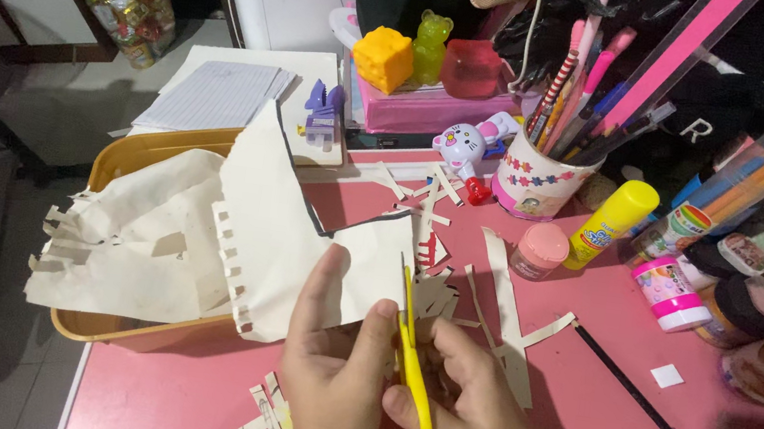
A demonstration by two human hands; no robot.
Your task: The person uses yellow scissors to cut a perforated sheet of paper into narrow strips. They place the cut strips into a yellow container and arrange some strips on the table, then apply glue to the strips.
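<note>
Both hands come up from the bottom edge of the view and meet just below its middle. The left hand (331, 375) is raised with its back to the camera, the thumb stretched upward and the fingers curled in under it, closed in a pinch. The right hand (465, 403) lies just beside it, reaching in from the lower right on a bare forearm, its fingers bent and gripping. The two hands touch at the fingers.

paper scraps (507, 310) ahead, pencil cup (534, 180) behind
</note>
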